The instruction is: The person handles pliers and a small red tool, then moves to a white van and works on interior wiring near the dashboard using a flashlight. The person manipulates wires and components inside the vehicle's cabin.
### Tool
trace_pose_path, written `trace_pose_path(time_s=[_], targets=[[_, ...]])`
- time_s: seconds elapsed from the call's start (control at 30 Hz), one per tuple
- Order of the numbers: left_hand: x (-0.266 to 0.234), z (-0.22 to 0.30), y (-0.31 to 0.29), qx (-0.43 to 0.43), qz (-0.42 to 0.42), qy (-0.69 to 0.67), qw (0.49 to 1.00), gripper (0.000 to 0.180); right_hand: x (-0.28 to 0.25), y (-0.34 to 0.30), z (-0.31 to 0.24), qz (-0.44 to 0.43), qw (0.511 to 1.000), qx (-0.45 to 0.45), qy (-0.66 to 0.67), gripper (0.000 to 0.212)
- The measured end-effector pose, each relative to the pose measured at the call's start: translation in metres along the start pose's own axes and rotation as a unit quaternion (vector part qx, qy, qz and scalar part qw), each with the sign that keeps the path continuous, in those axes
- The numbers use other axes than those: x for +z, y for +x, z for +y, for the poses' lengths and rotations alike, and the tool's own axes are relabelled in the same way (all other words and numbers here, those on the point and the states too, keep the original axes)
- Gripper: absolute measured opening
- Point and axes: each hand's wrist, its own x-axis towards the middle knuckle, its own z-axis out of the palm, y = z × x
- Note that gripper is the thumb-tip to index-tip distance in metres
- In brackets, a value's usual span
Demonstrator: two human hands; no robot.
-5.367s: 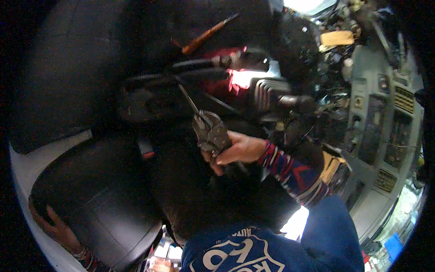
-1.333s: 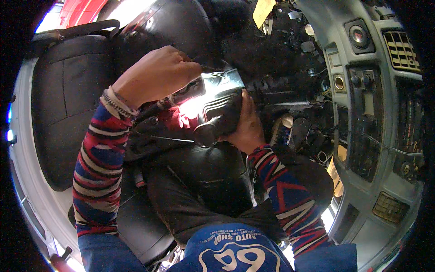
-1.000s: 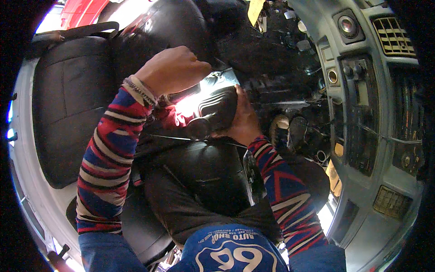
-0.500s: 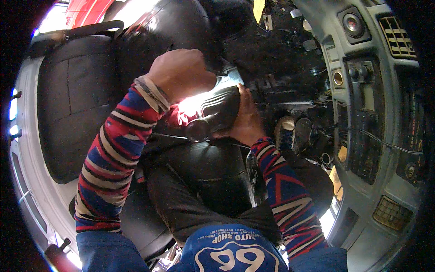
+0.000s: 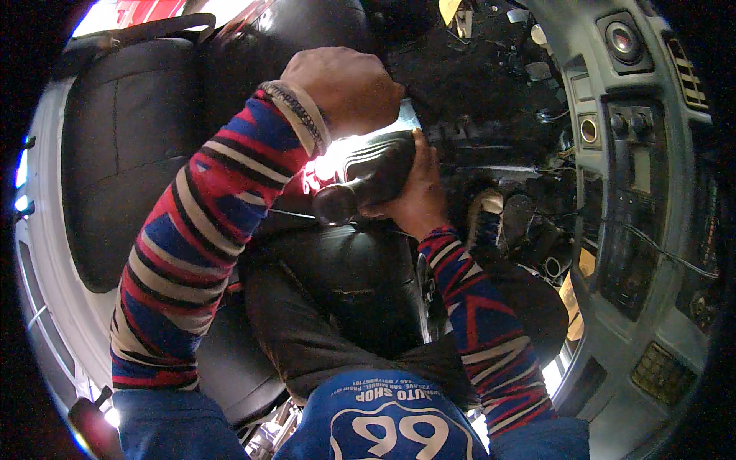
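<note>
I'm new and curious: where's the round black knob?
In the head view, the round black knob sits left of centre, left of the right hand and below the ribbed black cover.

Per head view, your L hand is fisted above the lit patch, contents hidden, your R hand is against the blk ribbed boot nr its rnd knob, w/ grey dash to R.
</note>
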Motion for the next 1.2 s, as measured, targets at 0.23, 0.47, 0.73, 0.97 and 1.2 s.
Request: trace_pose_path(time_s=[0.23,0.47,0.73,0.97,1.2], targets=[[0.01,-0.031,-0.007,0.045,-0.054,0.036,0.997,0.026,-0.002,0.005,-0.007,-0.02,1.0,0.005,-0.005,0.153],[0.012,-0.045,-0.005,0.085,0.033,0.106,0.99,0.023,-0.009,0.004,-0.005,-0.045,0.998,0.014,-0.036,0.155],[0.014,0.009,0.012,0.185,0.1,0.253,0.945,0.011,-0.011,0.004,-0.004,-0.026,1.0,0.006,-0.007,0.151],[0.012,0.013,0.016,0.143,0.134,0.282,0.939,0.011,-0.022,0.002,0.001,-0.027,0.999,-0.004,-0.026,0.151],[-0.003,-0.021,0.035,0.078,-0.135,0.102,0.983,0.028,-0.026,0.004,-0.004,-0.03,0.999,0.013,-0.037,0.152]])
